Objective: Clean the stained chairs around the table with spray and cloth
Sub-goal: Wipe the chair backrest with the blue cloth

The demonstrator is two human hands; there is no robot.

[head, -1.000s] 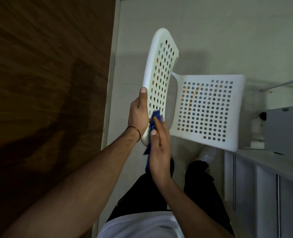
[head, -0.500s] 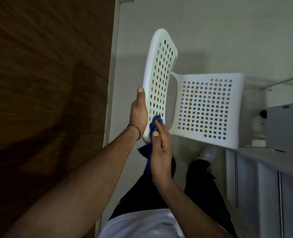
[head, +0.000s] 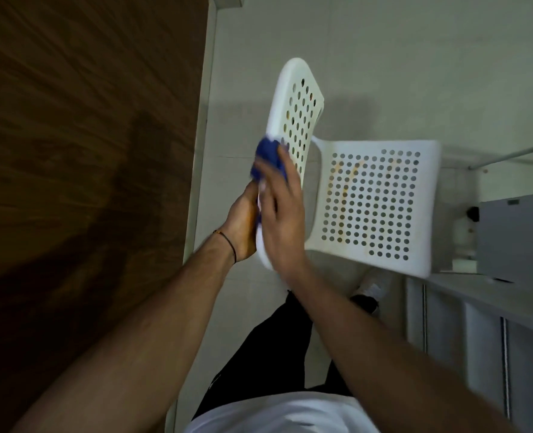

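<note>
A white perforated plastic chair stands on the pale floor, its backrest (head: 301,98) toward the table and its seat (head: 381,207) streaked with orange stains. My left hand (head: 241,226) grips the backrest's near edge from the left, partly hidden by my right hand. My right hand (head: 282,214) holds a bunched blue cloth (head: 266,157) against the backrest's left rim, about halfway up; the hand is motion-blurred.
A dark wooden table (head: 71,151) fills the left side. At right are a grey shelf unit (head: 477,310), a grey box (head: 515,235) and a white bottle with a dark top (head: 463,228). My black-trousered legs and white shoe (head: 372,285) are below the seat.
My right hand has slid the blue cloth up the backrest's edge from its lower end to about the middle. My left hand keeps its hold low on the backrest.
</note>
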